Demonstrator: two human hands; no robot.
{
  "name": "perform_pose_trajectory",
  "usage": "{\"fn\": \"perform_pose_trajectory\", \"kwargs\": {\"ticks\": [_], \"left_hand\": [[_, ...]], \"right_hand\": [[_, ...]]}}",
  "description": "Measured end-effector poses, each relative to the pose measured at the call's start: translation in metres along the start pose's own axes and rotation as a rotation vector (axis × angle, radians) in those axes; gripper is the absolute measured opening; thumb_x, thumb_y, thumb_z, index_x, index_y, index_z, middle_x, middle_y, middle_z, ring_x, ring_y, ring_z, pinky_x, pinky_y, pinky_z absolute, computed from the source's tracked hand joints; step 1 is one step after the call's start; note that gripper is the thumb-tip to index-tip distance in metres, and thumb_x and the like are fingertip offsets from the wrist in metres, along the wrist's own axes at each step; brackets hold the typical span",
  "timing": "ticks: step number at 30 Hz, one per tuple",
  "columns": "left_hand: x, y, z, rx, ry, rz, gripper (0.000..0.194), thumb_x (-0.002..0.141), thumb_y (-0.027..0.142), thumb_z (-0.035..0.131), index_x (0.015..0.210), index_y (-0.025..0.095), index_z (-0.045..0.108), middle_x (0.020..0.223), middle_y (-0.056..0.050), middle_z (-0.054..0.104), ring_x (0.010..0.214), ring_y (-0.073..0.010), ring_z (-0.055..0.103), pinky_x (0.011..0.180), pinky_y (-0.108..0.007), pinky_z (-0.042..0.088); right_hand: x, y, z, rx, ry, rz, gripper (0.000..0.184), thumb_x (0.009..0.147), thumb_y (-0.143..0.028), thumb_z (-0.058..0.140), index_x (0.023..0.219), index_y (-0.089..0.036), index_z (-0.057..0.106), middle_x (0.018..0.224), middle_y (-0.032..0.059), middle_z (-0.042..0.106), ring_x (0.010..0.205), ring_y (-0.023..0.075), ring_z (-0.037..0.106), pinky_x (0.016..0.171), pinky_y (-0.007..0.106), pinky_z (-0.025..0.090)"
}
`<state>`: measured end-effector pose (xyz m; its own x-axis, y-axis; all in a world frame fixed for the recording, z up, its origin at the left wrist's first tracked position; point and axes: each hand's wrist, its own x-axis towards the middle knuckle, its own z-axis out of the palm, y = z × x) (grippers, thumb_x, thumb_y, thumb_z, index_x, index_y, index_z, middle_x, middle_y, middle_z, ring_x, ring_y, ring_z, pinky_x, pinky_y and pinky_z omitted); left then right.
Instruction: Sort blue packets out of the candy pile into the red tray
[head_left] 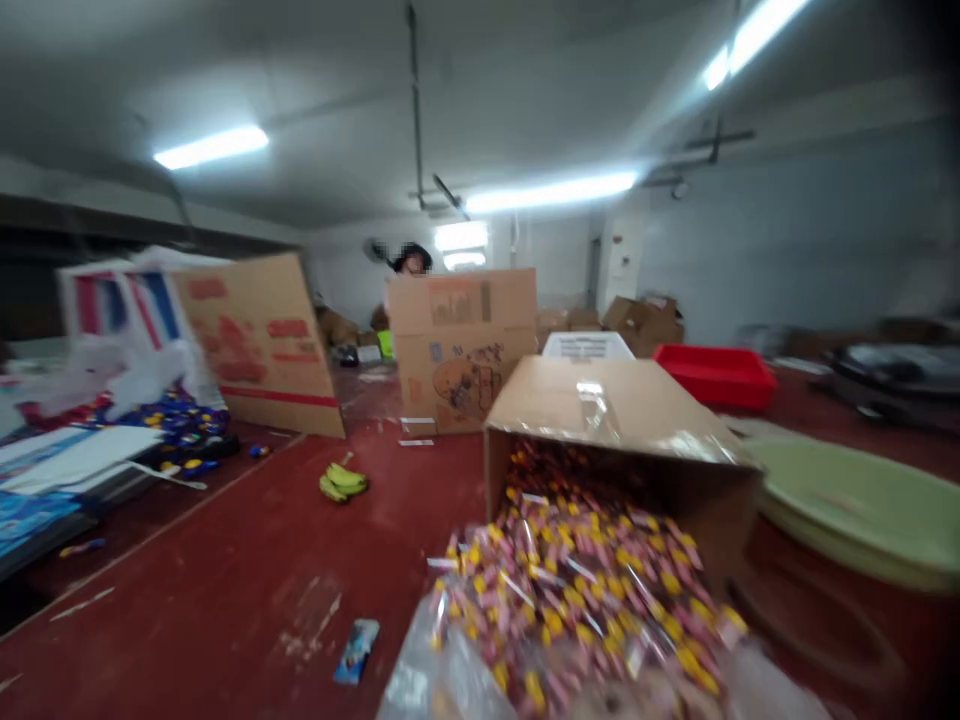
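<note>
Neither of my hands can be made out. Right in front of me, a cardboard box [622, 400] lies on its side with its open end towards me. Many small wrapped candies [570, 570], pink with yellow ends, spill out of it in a heap. Clear plastic [420, 650] spreads under the near left side of the heap. At the bottom edge, a blurred beige patch [615, 700] among the candies is too unclear to name. A small blue wrapper [356, 650] lies on the red table [247, 560], left of the heap.
Bananas [343, 482] lie mid-table. Cardboard boxes [465, 350] [262, 345] stand behind, with a person [412, 260] partly hidden. Blue-wrapped candies [180, 420] and flat packs [67, 460] are left. A green basin [862, 500], red tray [716, 375] and white crate [589, 345] are right.
</note>
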<state>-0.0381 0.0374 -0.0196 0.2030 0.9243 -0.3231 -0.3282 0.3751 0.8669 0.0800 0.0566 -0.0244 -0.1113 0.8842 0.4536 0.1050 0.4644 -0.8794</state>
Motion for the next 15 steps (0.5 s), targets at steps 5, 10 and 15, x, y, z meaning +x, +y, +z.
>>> {"fn": "perform_pose_trajectory", "kwargs": {"ticks": [5, 10, 15], "left_hand": [[-0.024, -0.040, 0.041, -0.243, -0.024, -0.251, 0.040, 0.062, 0.048, 0.080, 0.073, 0.012, 0.067, 0.064, -0.006, 0.068, 0.053, -0.0137, 0.061, 0.056, -0.024, 0.053], [-0.016, -0.030, 0.040, -0.436, -0.197, -0.433, 0.037, 0.089, 0.040, 0.052, 0.090, 0.006, 0.068, 0.074, -0.011, 0.071, 0.061, -0.0152, 0.066, 0.060, -0.022, 0.053], [-0.014, -0.036, 0.032, -0.466, -0.100, -0.524, 0.028, 0.088, 0.015, 0.042, 0.093, 0.005, 0.067, 0.072, -0.011, 0.071, 0.066, -0.0165, 0.067, 0.063, -0.023, 0.052]], "right_hand": [[-0.084, -0.018, -0.038, 0.014, -0.056, 0.434, 0.071, 0.055, -0.023, 0.077, 0.115, -0.034, 0.039, 0.100, 0.0030, 0.063, 0.087, 0.0232, 0.068, 0.074, 0.038, 0.060], [-0.082, 0.001, -0.044, 0.136, -0.027, 0.492, 0.067, 0.059, -0.025, 0.080, 0.109, -0.029, 0.035, 0.099, 0.0002, 0.057, 0.082, 0.0158, 0.064, 0.071, 0.030, 0.057], [-0.079, 0.010, -0.043, 0.119, 0.088, 0.363, 0.068, 0.058, -0.029, 0.083, 0.107, -0.028, 0.037, 0.101, 0.0015, 0.053, 0.088, 0.0174, 0.061, 0.075, 0.031, 0.055]]}}
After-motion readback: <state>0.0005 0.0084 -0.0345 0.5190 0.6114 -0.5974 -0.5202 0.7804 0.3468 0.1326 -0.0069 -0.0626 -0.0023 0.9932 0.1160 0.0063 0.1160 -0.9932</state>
